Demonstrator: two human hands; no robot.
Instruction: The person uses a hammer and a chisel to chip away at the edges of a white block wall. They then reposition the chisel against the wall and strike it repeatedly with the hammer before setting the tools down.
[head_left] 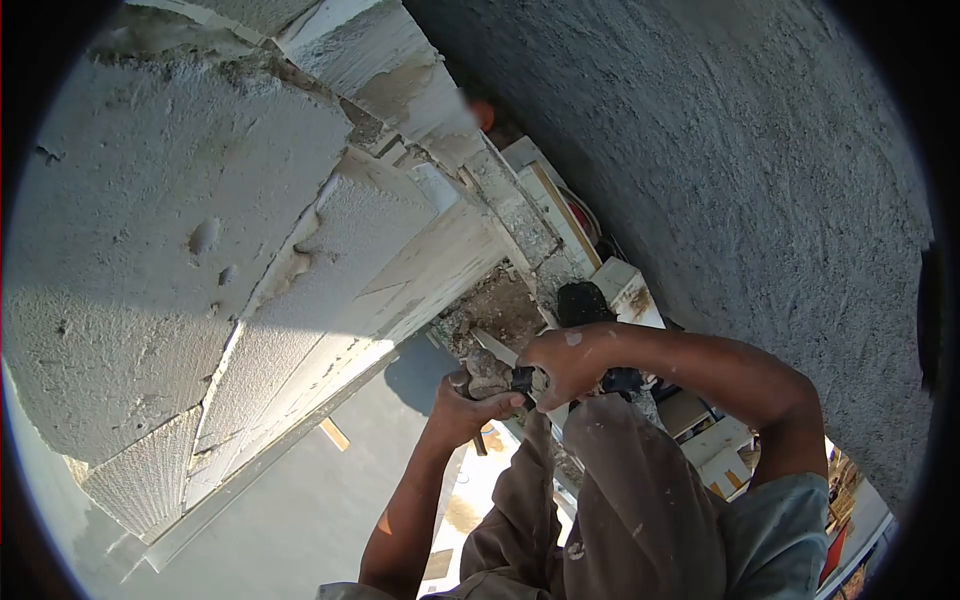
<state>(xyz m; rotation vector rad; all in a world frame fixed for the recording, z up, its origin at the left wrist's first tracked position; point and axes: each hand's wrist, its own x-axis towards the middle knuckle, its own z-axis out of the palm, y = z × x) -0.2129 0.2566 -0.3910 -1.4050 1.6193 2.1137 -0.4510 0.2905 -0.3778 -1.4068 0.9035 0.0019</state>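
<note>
Both of my hands are on a dust-caked power tool in front of my knees. My left hand is closed round its grey, crusted front part, with the thumb stretched toward a black collar. My right hand wraps the tool just behind that collar. Black parts show above and below the right wrist, partly hidden by the hand and arm. A short dark rod points down below my left hand. The tool's exact kind is hard to make out.
Pale block masonry with mortar joints rises at the left. A rough grey wall stands close on the right. Rubble lies in the gap ahead. A blurred person is partly visible beyond the blocks. My dusty trousers fill the lower middle.
</note>
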